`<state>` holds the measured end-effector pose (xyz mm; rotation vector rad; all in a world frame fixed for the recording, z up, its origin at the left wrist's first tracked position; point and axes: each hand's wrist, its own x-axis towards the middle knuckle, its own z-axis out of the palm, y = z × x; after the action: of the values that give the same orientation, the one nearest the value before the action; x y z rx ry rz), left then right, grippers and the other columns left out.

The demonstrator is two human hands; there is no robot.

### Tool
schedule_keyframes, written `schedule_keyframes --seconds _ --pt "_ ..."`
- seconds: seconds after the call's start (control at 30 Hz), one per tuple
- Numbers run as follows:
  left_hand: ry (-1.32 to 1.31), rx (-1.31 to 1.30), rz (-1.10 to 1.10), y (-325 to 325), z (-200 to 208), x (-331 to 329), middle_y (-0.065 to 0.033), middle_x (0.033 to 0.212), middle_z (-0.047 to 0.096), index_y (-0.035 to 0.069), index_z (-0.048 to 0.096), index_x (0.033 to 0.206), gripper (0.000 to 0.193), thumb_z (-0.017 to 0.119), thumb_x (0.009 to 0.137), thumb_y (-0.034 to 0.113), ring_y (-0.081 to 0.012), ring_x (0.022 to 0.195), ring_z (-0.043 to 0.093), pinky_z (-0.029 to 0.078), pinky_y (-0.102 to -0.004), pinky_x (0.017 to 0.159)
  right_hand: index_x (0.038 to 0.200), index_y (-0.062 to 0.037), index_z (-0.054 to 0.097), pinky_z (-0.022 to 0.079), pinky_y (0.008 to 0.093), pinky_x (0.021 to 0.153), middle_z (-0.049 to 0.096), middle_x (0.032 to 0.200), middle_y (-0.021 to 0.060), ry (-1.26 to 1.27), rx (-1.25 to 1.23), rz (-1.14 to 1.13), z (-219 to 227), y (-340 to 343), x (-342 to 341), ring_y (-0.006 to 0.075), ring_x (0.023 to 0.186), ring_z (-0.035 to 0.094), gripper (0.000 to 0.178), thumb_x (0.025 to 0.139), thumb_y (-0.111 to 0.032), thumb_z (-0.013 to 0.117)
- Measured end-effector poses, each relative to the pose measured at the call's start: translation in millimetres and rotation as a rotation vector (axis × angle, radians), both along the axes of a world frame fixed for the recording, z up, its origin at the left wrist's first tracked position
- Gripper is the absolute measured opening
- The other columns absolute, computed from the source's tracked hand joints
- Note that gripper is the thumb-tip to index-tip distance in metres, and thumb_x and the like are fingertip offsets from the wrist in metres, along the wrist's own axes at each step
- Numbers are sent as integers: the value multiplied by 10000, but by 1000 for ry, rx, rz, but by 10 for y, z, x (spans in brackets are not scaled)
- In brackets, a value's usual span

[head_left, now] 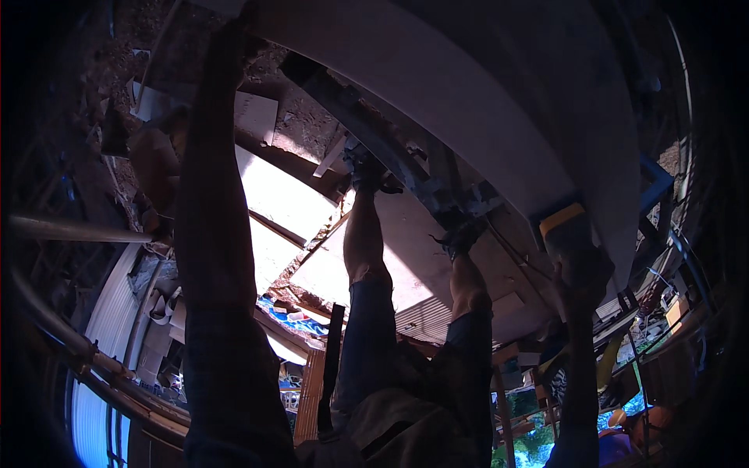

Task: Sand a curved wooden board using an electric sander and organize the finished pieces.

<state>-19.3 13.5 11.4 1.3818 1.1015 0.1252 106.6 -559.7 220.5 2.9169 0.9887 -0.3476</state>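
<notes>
A large pale panel (452, 86) stretches across the top and right, its edge bent by the lens. My left arm reaches up to the panel's upper left end, where my left hand (236, 35) is in deep shadow; its fingers cannot be made out. At the panel's lower right, my right hand (579, 274) is closed around a dark block-shaped tool with a yellow-orange band (563, 218). The tool lies against the panel or just over it; its exact kind is too dark to tell.
My feet stand on wide boards (382, 234) below the panel, one part brightly sunlit. A dark beam (367, 117) runs under the panel. Metal poles (82, 229) and corrugated sheeting (117, 312) are at the left. A blue frame (659, 183) stands at the right.
</notes>
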Motion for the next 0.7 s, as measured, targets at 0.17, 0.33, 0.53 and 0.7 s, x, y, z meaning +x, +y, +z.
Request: schedule_keyframes --seconds 0.17,0.33,0.53,0.7 --pt "106 -92 -48 -13 83 127 -33 632 571 86 591 930 392 548 860 469 -103 512 506 376 -214 445 1260 -25 386 498 441 787 479 1123 174 -42 48 -84 -92 339 -58 348 1009 525 787 645 -337 766" --pt "38 1068 -182 104 -566 -150 -272 1227 461 -2 459 1224 606 496 868 487 -378 1120 474 368 -513 926 1271 -49 391 520 416 766 492 1106 165 30 68 -41 -221 1261 -261 326 998 540 791 642 -351 762" --pt "328 1411 -428 -947 84 141 -182 1416 304 53 355 1357 534 435 918 346 -383 1334 217 183 -539 1055 1265 -45 400 512 399 788 500 1115 149 118 24 -53 -194 1460 -308 313 1018 532 782 626 -302 772" --pt "111 1189 -608 -1544 324 94 -177 1438 248 83 308 1381 600 456 893 400 -359 1334 224 167 -617 1021 1279 -58 375 540 400 739 480 1098 138 -44 76 -1 -176 1244 -154 300 1005 524 826 612 -335 777"
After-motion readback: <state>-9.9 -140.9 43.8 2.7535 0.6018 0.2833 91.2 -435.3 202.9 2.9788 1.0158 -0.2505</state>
